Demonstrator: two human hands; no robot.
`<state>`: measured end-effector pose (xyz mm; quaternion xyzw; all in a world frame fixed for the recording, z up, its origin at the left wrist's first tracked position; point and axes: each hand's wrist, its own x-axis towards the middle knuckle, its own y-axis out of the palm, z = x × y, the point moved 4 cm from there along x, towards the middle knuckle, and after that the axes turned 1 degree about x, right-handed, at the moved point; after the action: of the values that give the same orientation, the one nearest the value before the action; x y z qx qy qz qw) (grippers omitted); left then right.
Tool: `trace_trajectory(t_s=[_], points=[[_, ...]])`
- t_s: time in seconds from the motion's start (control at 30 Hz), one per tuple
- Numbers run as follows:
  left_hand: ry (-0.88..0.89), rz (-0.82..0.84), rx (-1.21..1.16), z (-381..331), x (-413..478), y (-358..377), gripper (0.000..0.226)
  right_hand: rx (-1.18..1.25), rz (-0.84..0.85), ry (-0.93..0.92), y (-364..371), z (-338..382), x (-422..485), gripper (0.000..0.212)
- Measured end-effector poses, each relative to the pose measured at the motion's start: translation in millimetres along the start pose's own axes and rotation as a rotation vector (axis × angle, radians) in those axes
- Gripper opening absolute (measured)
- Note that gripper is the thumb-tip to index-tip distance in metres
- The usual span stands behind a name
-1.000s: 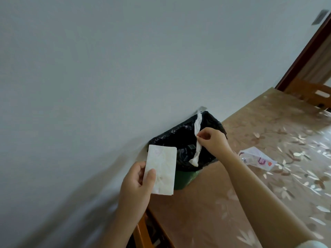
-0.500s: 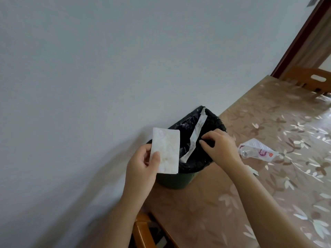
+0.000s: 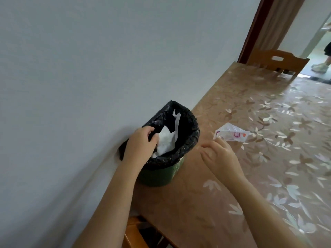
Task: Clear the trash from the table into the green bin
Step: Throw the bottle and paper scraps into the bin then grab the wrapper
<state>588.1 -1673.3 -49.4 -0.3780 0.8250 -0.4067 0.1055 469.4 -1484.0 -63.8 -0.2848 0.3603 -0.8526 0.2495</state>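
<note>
A small green bin [image 3: 159, 176] lined with a black bag [image 3: 191, 129] stands on the table by the wall. My left hand [image 3: 141, 145] reaches over its near rim, fingers curled against a white tissue [image 3: 166, 142] that lies inside the bag. A thin white strip [image 3: 177, 120] leans against the bag's inner far wall. My right hand [image 3: 218, 154] hovers just right of the bin above the table, fingers spread and holding nothing. A crumpled clear plastic wrapper [image 3: 231, 134] with purple and orange print lies on the table just beyond my right fingertips.
The table [image 3: 268, 176] has a brown floral cover and runs along the grey wall [image 3: 89, 68]. Wooden chairs stand at the far end [image 3: 279, 59] and under the near edge [image 3: 132, 233]. A person's legs [image 3: 322, 63] show in the doorway.
My right hand let go of the white strip into the bin and moved right toward the wrapper. My left hand brought the white tissue down into the bag.
</note>
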Motion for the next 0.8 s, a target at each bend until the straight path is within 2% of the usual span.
trace_trajectory(t_s=[0.07, 0.2, 0.27, 0.33, 0.53, 0.8], points=[[0.055, -0.093, 0.049, -6.2, -11.7, -1.5, 0.03, 0.0, -0.005, 0.023, -3.0, -8.7, -6.8, 0.012], [0.297, -0.328, 0.019, -33.7, -55.9, 1.3, 0.022, 0.001, -0.011, 0.061, -6.0, -27.7, -25.4, 0.014], [0.384, -0.314, -0.004, -46.8, -79.8, 19.4, 0.023, -0.005, 0.01, 0.089, -6.8, -41.3, -37.8, 0.015], [0.421, -0.232, -0.011, -58.6, -99.8, 45.5, 0.022, -0.014, 0.028, 0.114, -10.7, -57.7, -50.3, 0.015], [0.331, 0.013, -0.002, -68.1, -124.5, 127.2, 0.023, -0.047, 0.075, 0.183, -33.3, -124.0, -74.0, 0.016], [0.085, 0.018, -0.007, -85.3, -110.7, 221.4, 0.014, -0.076, 0.179, 0.169, -53.4, -224.9, -60.0, 0.017]])
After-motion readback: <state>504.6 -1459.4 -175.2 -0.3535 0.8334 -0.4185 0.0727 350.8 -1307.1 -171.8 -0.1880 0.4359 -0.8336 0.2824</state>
